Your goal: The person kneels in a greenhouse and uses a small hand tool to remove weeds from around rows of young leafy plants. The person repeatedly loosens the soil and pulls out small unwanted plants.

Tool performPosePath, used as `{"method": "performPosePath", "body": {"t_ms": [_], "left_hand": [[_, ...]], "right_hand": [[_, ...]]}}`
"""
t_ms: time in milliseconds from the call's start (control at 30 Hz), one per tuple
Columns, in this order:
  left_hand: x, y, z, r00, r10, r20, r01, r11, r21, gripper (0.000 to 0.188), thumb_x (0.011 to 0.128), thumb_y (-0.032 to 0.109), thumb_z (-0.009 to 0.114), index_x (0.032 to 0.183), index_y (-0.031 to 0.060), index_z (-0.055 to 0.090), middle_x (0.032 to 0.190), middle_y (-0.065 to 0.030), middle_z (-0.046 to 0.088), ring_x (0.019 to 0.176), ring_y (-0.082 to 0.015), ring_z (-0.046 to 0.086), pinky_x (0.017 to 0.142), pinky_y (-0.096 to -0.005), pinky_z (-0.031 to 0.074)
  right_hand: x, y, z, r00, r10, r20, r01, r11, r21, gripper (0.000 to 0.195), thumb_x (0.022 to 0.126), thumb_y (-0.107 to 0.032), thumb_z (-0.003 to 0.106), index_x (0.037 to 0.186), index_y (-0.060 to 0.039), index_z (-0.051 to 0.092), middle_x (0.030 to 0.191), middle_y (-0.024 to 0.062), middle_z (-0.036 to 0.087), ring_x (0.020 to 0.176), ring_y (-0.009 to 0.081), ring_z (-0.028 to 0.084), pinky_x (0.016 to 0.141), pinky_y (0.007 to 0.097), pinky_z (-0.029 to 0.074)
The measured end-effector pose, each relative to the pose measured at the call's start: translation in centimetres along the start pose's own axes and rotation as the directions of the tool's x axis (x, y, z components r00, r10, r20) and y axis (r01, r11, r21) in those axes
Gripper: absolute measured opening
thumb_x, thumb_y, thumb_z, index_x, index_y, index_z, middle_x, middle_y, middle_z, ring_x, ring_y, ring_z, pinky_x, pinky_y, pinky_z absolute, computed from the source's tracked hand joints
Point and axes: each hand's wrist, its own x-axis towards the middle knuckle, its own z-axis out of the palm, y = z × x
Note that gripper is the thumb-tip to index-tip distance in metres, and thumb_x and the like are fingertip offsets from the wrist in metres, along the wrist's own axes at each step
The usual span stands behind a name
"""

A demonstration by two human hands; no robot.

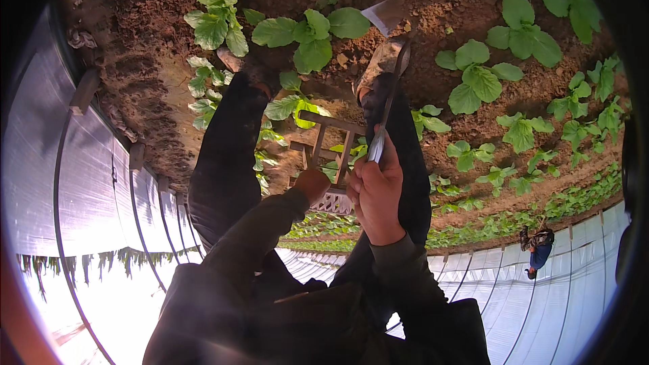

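Note:
My right hand [376, 187] is closed around the metal grip of a long-handled hoe [389, 96]. Its thin shaft runs up past my right shoe, and its flat blade rests at the soil beside a leafy green plant [312, 35]. Between my legs stands or hangs a small wooden stool [329, 120] with a woven seat; which cannot be told. My left hand [313, 186] is curled at the stool's frame, fingers hidden, so its hold on the stool is unclear. Both my shoes are on the brown soil [431, 20], among the young plants.
Rows of leafy seedlings [474, 81] grow on the right and behind my legs. Plastic greenhouse sheeting [86, 177] on curved ribs rises at the left, with wooden blocks [85, 92] along its foot. Another person [540, 251] is far off at the lower right.

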Motion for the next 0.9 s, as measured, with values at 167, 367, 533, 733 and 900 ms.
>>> {"method": "performPosePath", "body": {"t_ms": [167, 367, 533, 733, 900], "left_hand": [[-2.9, 2.4, 2.2, 1.000, -0.020, 0.010, 0.020, 1.000, 0.001, 0.010, 0.075, 0.013, 0.068, 0.071, 0.0047, 0.071, 0.072, -0.0144, 0.069, 0.071, -0.0357, 0.070, 0.062, -0.0484, 0.056], [-4.2, 4.1, 2.9, 0.998, 0.047, 0.035, -0.047, 0.999, 0.005, 0.008, 0.073, 0.012, 0.068, 0.071, 0.0044, 0.071, 0.070, -0.0154, 0.067, 0.070, -0.0349, 0.070, 0.062, -0.0479, 0.056], [-5.0, 2.4, 5.6, 0.993, 0.119, 0.013, -0.119, 0.993, 0.004, 0.007, 0.073, 0.010, 0.068, 0.072, 0.0053, 0.072, 0.069, -0.0149, 0.067, 0.069, -0.0349, 0.069, 0.061, -0.0477, 0.056], [-7.8, -2.3, 11.0, 0.966, 0.209, -0.151, -0.208, 0.978, 0.020, 0.006, 0.075, 0.009, 0.067, 0.077, 0.0064, 0.073, 0.068, -0.0140, 0.065, 0.069, -0.0343, 0.069, 0.062, -0.0473, 0.055], [-10.2, -6.2, 13.6, 0.933, 0.151, -0.325, -0.207, 0.968, -0.145, 0.011, 0.081, 0.013, 0.064, 0.080, 0.0080, 0.073, 0.072, -0.0137, 0.066, 0.072, -0.0315, 0.069, 0.064, -0.0476, 0.054]], "right_hand": [[-0.1, 2.5, -2.9, 0.998, 0.042, -0.048, -0.043, 0.999, -0.021, 0.063, 0.092, -0.001, 0.048, 0.152, -0.0163, 0.035, 0.068, -0.0040, 0.044, 0.049, 0.0040, 0.040, 0.041, 0.0217, 0.035], [0.7, 6.3, -3.5, 0.993, 0.047, -0.106, -0.049, 0.999, -0.019, 0.065, 0.090, -0.001, 0.050, 0.152, -0.0122, 0.034, 0.067, -0.0038, 0.044, 0.047, 0.0047, 0.039, 0.040, 0.0246, 0.032], [0.4, 9.2, -1.9, 0.992, 0.027, -0.124, -0.033, 0.998, -0.047, 0.067, 0.090, 0.000, 0.048, 0.153, -0.0138, 0.033, 0.071, -0.0019, 0.047, 0.048, 0.0055, 0.041, 0.038, 0.0244, 0.037], [1.7, 15.7, 0.3, 0.981, -0.127, -0.148, 0.098, 0.977, -0.190, 0.069, 0.088, 0.000, 0.048, 0.154, -0.0120, 0.031, 0.071, -0.0005, 0.048, 0.049, 0.0070, 0.043, 0.038, 0.0249, 0.035], [0.5, 22.7, 1.4, 0.939, -0.264, -0.220, 0.179, 0.922, -0.344, 0.066, 0.087, 0.001, 0.046, 0.152, -0.0070, 0.035, 0.065, -0.0010, 0.047, 0.043, 0.0073, 0.039, 0.036, 0.0259, 0.034]]}}
